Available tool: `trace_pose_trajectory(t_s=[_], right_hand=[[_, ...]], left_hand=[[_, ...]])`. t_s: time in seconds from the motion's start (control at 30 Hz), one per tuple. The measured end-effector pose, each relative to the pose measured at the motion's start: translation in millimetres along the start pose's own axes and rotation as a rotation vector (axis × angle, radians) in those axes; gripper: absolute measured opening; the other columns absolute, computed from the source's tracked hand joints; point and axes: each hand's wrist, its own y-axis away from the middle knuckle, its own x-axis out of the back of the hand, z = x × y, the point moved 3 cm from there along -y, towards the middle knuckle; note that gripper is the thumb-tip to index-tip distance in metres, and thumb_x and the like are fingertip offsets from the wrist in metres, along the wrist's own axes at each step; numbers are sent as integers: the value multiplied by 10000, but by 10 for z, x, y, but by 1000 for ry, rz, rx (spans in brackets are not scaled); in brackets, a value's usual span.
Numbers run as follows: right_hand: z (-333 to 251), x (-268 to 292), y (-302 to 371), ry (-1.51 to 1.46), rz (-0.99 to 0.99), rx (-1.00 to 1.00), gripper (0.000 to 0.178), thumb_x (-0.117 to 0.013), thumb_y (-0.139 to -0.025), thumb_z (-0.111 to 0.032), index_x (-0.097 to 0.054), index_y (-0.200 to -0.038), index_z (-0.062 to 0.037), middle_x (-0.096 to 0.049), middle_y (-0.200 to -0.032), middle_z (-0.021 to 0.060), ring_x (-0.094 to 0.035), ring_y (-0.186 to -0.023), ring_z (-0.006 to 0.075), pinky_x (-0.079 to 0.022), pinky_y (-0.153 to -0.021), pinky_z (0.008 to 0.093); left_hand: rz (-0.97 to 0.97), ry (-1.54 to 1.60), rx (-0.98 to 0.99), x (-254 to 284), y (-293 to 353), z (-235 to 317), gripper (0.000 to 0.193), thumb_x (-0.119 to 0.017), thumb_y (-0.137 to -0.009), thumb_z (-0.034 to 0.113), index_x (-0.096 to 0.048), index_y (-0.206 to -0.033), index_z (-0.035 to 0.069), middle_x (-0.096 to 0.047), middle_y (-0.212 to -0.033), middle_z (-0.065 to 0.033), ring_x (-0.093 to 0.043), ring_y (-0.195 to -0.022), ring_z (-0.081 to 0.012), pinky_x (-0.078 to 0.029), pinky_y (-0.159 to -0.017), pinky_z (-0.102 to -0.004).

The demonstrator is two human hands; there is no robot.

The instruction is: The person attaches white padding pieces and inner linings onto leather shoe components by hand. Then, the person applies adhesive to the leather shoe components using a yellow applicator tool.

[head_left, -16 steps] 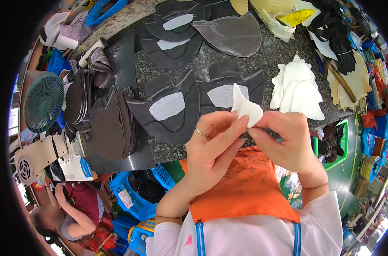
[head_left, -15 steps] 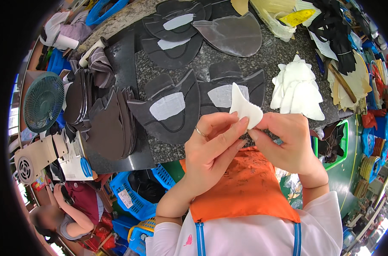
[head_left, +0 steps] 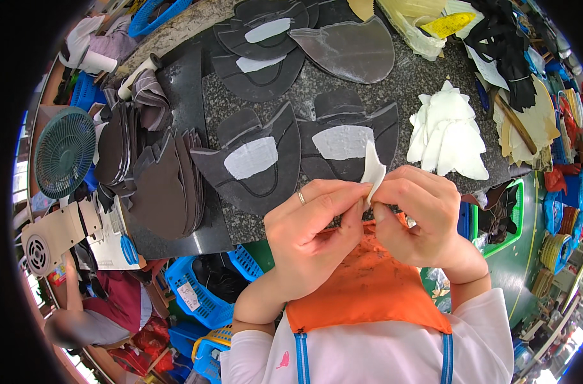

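Observation:
My left hand and my right hand are both closed in a pinch on one white curved padding piece, held upright over the front edge of the table. The piece is seen nearly edge-on, its lower end hidden by my fingertips. Just beyond it lies a dark shoe-upper piece with a whitish patch, and a similar dark upper piece is to its left. A fanned pile of white padding pieces lies to the right of them.
Stacked dark brown cut pieces stand at the left, near a green fan. More dark pieces lie at the back. Blue baskets and a green crate are below the table. Another person sits at lower left.
The white piece has turned from showing its broad side to nearly edge-on, and my hands have come closer together around its lower end. The other person's arm has moved.

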Motion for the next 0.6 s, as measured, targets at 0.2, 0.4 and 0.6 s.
trace_pose_trajectory(t_s=[0.2,0.4,0.6], right_hand=[[38,16,-23,-28,27,-114,187,-718,-699,0,-595,-837,-31,-618,-786,85,-627,-631,245,-502,-541,317],[150,24,53,-62,-6,-259,148,-701,-771,2,-646,-907,-13,-640,-824,96,-646,-669,246,-500,-566,307],[122,96,20,-158,-46,-320,93,-682,-793,18,-670,-883,-4,-646,-775,91,-628,-642,232,-483,-564,295]], left_hand=[[-52,370,115,-62,49,-201,416,-579,-778,-170,-675,-1149,-10,-636,-1145,-132,-645,-998,-201,-526,-843,-272],[-97,219,6,-80,66,-176,521,-547,-781,-187,-623,-1253,17,-545,-1282,-127,-576,-1141,-229,-505,-908,-288],[-150,226,33,-48,65,-156,519,-585,-800,-161,-628,-1268,58,-532,-1252,-102,-576,-1115,-219,-511,-873,-286]])
